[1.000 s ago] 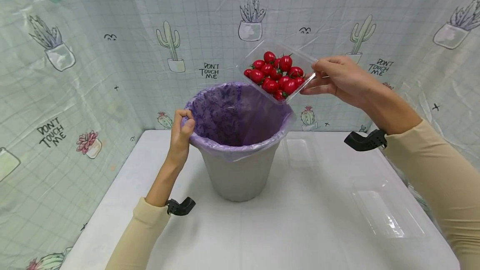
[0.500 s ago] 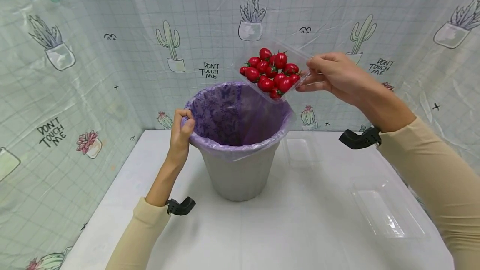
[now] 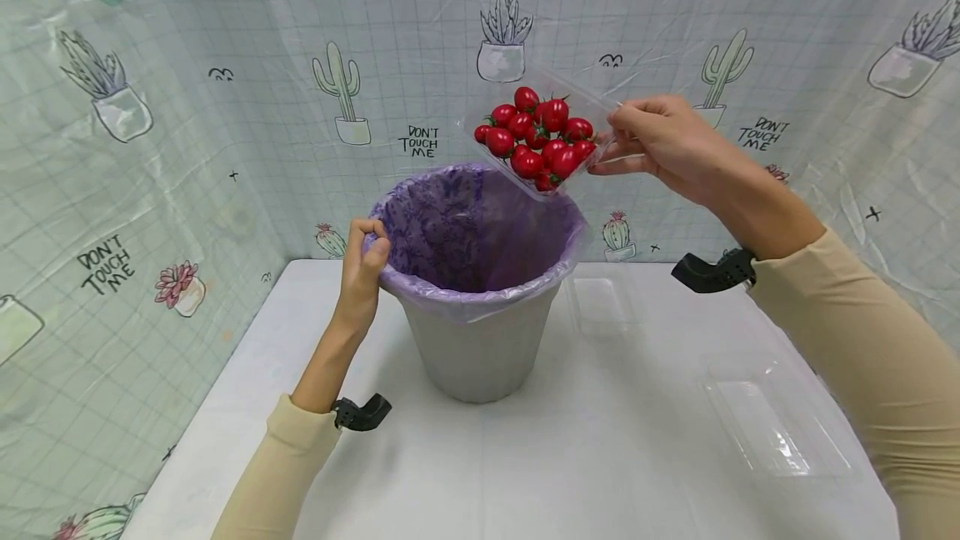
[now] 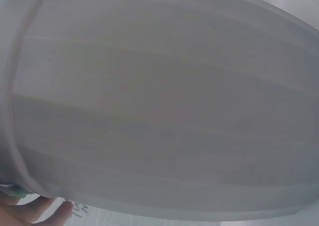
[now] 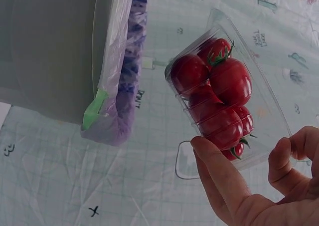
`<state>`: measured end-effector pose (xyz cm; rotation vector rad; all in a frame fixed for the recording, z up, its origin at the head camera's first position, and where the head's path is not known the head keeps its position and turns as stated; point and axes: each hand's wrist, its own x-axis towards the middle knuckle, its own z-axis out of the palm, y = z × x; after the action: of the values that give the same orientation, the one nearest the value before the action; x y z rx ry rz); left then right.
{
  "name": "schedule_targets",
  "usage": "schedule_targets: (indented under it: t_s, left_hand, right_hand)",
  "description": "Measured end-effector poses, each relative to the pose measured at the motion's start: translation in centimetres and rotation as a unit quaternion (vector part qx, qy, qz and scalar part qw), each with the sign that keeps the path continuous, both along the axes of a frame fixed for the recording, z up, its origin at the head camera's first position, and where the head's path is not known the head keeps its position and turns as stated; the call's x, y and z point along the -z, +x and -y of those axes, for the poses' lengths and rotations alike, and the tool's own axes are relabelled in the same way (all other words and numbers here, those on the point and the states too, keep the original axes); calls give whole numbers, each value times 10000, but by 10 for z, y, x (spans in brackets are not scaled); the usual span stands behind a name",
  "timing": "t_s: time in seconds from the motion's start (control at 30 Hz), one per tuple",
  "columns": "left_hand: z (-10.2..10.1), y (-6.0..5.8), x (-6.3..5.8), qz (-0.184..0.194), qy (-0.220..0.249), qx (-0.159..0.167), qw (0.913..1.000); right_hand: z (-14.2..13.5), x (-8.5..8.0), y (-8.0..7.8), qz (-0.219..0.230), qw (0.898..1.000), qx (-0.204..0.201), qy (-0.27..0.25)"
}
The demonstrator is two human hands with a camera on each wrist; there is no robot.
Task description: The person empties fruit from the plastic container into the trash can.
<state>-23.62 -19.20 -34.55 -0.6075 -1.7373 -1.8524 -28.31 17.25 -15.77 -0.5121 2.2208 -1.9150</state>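
My right hand (image 3: 660, 140) pinches the right edge of a clear plastic container (image 5: 266, 101), tilted toward me above the back right rim of a trash can. Several red cherry tomatoes (image 3: 527, 140) with green stems sit inside it. The grey trash can (image 3: 480, 357) stands upright on the table, lined with a purple patterned bag (image 3: 427, 232) folded over its rim. At the can's left rim my left hand (image 3: 362, 261) grips the bag edge, fingers curled over it. In the left wrist view the can's ribbed wall (image 4: 164, 106) fills most of the picture.
A clear plastic tray (image 3: 772, 423) lies at the right of the white table (image 3: 420, 473). Behind the can, to its right, lies a smaller-looking clear tray (image 3: 602, 307). A cactus-printed sheet (image 3: 270, 148) hangs around the back and sides.
My right hand has moved slightly left and up with the container of tomatoes. The left hand and the trash can have stayed still.
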Motion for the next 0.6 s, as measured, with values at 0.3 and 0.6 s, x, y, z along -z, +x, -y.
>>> schedule_targets:
  t_s: [0.3, 0.6]
  left_hand:
    - [0, 0, 0, 59, -13, 5, 10000]
    - [1, 0, 0, 98, 38, 30, 9999]
  right_hand:
    - [3, -1, -1, -79, 9999, 64, 36]
    - [6, -2, -1, -179, 9998, 80, 7]
